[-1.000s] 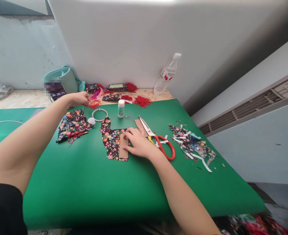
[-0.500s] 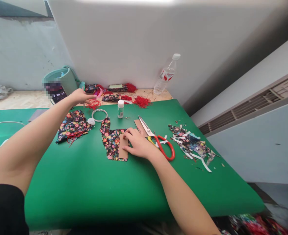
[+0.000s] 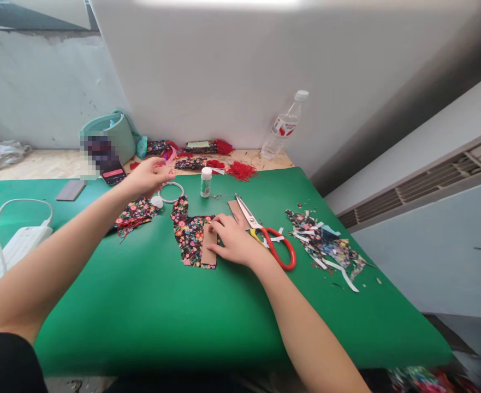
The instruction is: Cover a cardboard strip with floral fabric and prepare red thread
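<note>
My left hand (image 3: 152,173) hovers above the white ring (image 3: 171,192), its fingers drawn together; whatever they may hold is too small to make out. With thumb and fingers apart, my right hand (image 3: 232,240) rests on a brown card strip (image 3: 209,245) lying along the right side of a black floral fabric piece (image 3: 189,234). Red-handled scissors (image 3: 269,232) lie partly open just right of that hand, over a second brown card (image 3: 236,212). Behind the fabric stands a small white-capped bottle (image 3: 206,183). Folded floral cloth (image 3: 136,214) lies below my left hand, beside a white cap (image 3: 156,202).
Fabric scraps (image 3: 326,240) are scattered at the right. A water bottle (image 3: 283,128), red threads (image 3: 242,171) and floral bundles (image 3: 191,164) line the back. At the left are a phone (image 3: 111,164), a teal pouch (image 3: 121,139), a grey block (image 3: 71,190) and a white power strip (image 3: 19,248).
My left hand has moved right and a little down from beside the phone, and its fingers have closed. The phone screen looks different. My right hand stays on the card, while the view has shifted slightly left.
</note>
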A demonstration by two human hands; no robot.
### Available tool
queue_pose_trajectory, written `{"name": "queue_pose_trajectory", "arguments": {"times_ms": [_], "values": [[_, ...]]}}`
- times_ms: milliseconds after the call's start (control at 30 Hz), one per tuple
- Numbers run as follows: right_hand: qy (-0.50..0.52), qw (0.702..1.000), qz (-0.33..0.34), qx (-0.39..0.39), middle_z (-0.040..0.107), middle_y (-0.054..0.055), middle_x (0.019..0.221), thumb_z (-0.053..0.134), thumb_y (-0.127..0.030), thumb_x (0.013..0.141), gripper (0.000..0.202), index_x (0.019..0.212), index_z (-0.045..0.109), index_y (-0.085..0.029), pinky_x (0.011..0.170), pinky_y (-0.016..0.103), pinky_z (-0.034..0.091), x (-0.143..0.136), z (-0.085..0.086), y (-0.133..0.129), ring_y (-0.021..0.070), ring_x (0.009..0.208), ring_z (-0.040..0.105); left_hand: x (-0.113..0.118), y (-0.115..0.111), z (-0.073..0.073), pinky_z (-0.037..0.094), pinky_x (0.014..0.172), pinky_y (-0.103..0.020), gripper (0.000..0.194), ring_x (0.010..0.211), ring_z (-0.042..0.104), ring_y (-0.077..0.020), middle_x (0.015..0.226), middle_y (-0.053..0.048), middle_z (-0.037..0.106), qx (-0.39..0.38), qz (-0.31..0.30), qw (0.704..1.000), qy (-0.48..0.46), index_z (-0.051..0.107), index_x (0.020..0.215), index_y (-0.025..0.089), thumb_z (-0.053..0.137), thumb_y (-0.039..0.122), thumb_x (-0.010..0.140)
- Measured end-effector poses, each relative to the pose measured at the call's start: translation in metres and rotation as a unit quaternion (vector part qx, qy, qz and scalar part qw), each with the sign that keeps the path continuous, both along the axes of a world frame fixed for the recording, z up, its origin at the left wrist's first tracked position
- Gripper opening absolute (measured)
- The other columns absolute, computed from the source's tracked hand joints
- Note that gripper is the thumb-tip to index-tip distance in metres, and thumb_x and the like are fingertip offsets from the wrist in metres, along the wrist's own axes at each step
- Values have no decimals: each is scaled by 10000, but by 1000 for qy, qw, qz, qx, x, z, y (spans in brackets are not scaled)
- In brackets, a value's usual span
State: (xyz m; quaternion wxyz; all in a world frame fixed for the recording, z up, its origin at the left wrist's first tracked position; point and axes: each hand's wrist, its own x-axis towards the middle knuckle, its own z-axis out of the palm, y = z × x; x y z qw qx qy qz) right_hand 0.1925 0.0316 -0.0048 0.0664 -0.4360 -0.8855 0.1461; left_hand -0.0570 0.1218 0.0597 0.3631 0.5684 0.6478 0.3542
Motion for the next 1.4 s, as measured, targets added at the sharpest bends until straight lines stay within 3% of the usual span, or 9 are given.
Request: {"name": "queue_pose_trajectory", "arguments": {"times_ms": [67,200,333,433,567,700,900,1233,1400], "values": [[-1,1000,1,0,525,117,1112,610,-331,804,259,999,548,-172,1061,565,201,0,0,0,270,1074,495,13,-25,-9,387,436,-204,635,393,478,-87,560,49,526,-3,-32,997,-71,447,1301,188,703,191,720],[4,1000,4,2,519,118,1101,617,-338,797,278,1013,551,-175,1051,574,216,0,-2,1,278,1103,481,33,-58,-29,467,495,-221,329,496,557,-101,625,9,580,-36,8,979,-200,537,1163,131,536,231,850],[19,1000,7,10,520,121,1132,655,-334,769,323,1038,565,-180,1065,593,190,2,-3,1,285,1131,478,39,-72,-41,513,644,-260,287,735,658,-155,778,-65,681,-95,-17,961,-258,559,1108,127,530,175,827],[35,999,23,4,541,124,1182,660,-298,771,333,1069,573,-178,1079,579,201,2,-4,2,282,1163,480,38,-74,-45,521,703,-295,273,784,664,-170,834,-89,694,-74,-8,956,-285,569,1051,114,576,176,786],[56,997,52,-3,500,137,1324,650,-268,784,442,1204,549,-175,1047,485,330,3,-7,3,280,1248,425,35,-74,-55,510,629,-266,303,692,630,-143,810,-60,667,-50,-16,966,-252,622,983,104,661,223,707],[34,997,63,-2,508,147,1333,637,-274,797,456,1232,564,-157,1030,473,351,5,-7,4,284,1231,442,38,-77,-69,472,535,-245,408,570,569,-115,706,-8,624,-49,-67,980,-182,635,1022,129,706,264,643],[25,997,67,6,541,129,1305,629,-283,796,452,1233,578,-180,1014,475,358,7,-6,4,285,1191,470,41,-80,-86,488,605,-275,267,651,599,-153,722,-29,657,-46,-157,981,-100,665,868,152,678,290,639],[12,997,78,17,516,137,1336,625,-300,807,408,1188,601,-155,1026,475,335,7,-5,3,288,1189,470,29,-87,-77,522,670,-302,397,668,611,-141,823,-41,657,-62,-127,983,-115,634,983,135,706,202,598],[15,997,80,15,524,123,1329,700,-455,726,490,1123,625,-179,1042,491,306,7,-4,4,289,1178,478,24,-87,-68,526,695,-317,431,680,618,-137,881,-49,660,-58,-112,985,-119,631,1004,134,723,246,597]]}}
